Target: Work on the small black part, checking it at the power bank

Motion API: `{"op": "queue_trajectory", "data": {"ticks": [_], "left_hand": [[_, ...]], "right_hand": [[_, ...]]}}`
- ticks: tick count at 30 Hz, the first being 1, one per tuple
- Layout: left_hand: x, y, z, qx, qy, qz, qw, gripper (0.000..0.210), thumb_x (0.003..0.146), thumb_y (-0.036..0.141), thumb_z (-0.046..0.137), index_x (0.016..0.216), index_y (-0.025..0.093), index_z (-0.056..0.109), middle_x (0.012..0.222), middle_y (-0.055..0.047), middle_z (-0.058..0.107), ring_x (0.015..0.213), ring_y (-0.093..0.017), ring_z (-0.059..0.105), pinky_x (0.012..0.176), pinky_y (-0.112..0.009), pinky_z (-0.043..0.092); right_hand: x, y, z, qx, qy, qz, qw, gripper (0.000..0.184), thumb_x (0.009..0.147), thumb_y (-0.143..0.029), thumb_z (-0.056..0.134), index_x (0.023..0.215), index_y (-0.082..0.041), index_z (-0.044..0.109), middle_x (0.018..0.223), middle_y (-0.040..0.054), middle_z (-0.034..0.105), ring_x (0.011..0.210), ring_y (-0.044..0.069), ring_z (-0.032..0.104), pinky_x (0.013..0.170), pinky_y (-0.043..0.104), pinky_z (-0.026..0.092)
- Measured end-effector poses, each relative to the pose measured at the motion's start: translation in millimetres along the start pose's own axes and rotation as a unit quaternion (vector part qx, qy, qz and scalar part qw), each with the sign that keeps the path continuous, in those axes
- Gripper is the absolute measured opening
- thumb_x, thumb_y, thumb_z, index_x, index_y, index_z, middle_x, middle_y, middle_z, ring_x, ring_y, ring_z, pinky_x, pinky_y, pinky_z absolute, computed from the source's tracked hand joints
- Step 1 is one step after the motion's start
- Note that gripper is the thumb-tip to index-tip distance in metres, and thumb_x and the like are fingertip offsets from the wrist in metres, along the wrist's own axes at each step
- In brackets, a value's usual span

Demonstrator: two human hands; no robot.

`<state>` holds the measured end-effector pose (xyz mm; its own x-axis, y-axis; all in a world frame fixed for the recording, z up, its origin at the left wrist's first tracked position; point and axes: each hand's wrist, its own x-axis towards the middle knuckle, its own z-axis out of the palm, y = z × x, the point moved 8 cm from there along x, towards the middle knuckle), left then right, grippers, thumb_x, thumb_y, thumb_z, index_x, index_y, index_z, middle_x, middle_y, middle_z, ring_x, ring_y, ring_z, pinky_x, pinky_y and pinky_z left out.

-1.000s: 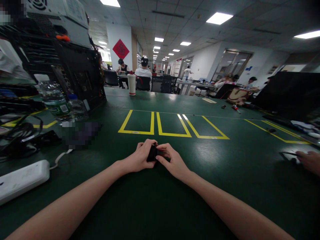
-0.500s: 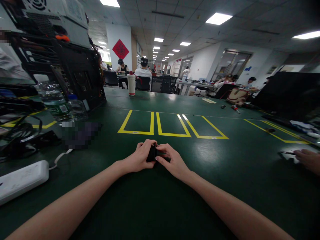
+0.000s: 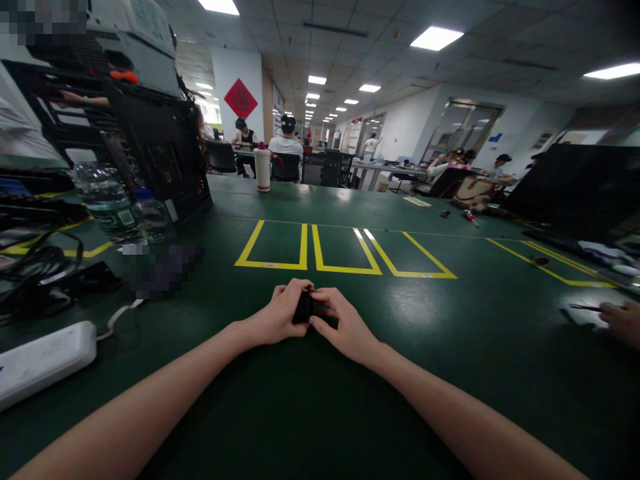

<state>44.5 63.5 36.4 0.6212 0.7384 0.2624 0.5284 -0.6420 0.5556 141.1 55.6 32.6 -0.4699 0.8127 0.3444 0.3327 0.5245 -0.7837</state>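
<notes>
Tabletop [image 3: 310,413], dark green; small black blocky object [image 3: 303,309] held just before yellow tape outlines [image 3: 349,271].
Left hand [image 3: 283,312] grips it; right hand [image 3: 345,327] pinches its right side, thumb and fingers.

Ceiling panels [image 3: 437,38] shone white; glare [image 3: 413,303] patched the bench [image 3: 320,407] toward its right edge, and its near side lay dark.

Toward the table's [image 3: 320,413] left edge: co-worker's forearm [image 3: 87,99] now showing at the black computer case [image 3: 150,150] (new since last look). Toward right edge: another person's hand [image 3: 623,323], thin dark tool [image 3: 586,307], shifted slightly outward. Right hand's [image 3: 350,327] thumb a touch nearer the front edge.
</notes>
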Motion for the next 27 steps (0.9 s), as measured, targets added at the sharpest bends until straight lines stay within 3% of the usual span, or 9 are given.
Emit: {"op": "queue_trajectory", "data": {"ticks": [5,11,21,27], "left_hand": [[-0.5,0.8,-0.6,-0.004,0.002,0.003,1.0,0.056,0.071,0.019,0.058,0.118,0.024,0.028,0.114,-0.007,0.04,0.103,-0.024,0.045,0.092,-0.042,0.033],[-2.8,7.2,-4.9,-0.006,-0.026,-0.008,1.0,0.055,0.074,0.02,0.056,0.119,0.023,0.025,0.115,-0.008,0.038,0.104,-0.024,0.044,0.09,-0.042,0.035],[-0.4,0.6,0.5,0.0,0.007,0.017,1.0,0.06,0.069,0.018,0.059,0.119,0.023,0.026,0.114,-0.007,0.04,0.104,-0.024,0.044,0.094,-0.043,0.031],[-1.3,0.3,-0.8,-0.004,-0.006,-0.001,1.0,0.059,0.07,0.02,0.059,0.119,0.023,0.026,0.116,-0.007,0.038,0.104,-0.025,0.043,0.092,-0.043,0.034]], "right_hand": [[0.1,1.5,-0.7,-0.002,0.01,0.001,1.0,0.026,0.081,-0.019,0.049,0.106,-0.025,0.047,0.107,0.0042,0.047,0.099,0.018,0.05,0.085,0.039,0.048],[1.2,2.0,-1.4,-0.026,0.01,0.005,1.0,0.037,0.08,-0.018,0.05,0.115,-0.024,0.041,0.11,0.0061,0.046,0.1,0.02,0.05,0.084,0.04,0.048],[-1.5,-6.0,-2.4,-0.084,0.022,-0.032,0.996,0.03,0.076,-0.015,0.052,0.105,-0.022,0.047,0.11,0.0058,0.044,0.102,0.019,0.048,0.089,0.041,0.044],[-1.6,-9.1,-3.7,-0.115,0.037,-0.036,0.992,0.025,0.077,-0.014,0.051,0.1,-0.021,0.048,0.11,0.0055,0.044,0.102,0.019,0.048,0.087,0.038,0.046]]}}
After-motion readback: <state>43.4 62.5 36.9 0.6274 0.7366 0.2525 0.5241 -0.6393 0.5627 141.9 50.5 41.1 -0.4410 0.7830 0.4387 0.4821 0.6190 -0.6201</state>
